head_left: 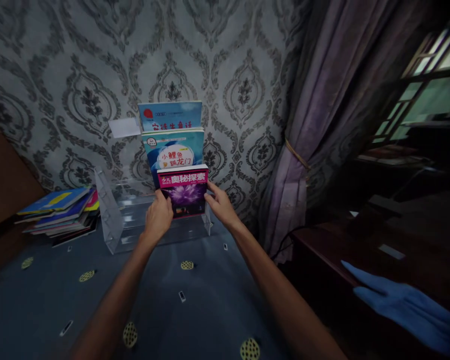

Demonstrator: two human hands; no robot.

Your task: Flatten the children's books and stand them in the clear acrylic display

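Between my two hands is a small book point(187, 194) with a pink and purple cover, upright at the front tier of a clear plastic book rack point(129, 220). My left hand point(158, 215) grips its left edge, and my right hand point(221, 204) has its fingers closed on the right edge. Behind it stands a taller blue-green book point(174, 147), partly covered by the pink one. Another blue book point(172, 114) rises at the very back, its lower part hidden. To the left of these, a white label card point(124, 127) sticks up.
A loose stack of books point(62, 212) lies left of the rack on the dark blue patterned cloth point(153, 300). A brown box-like object point(7, 190) borders the far left. On the right are a tied purple curtain point(292, 160) and a blue glove point(405, 305) on a dark surface.
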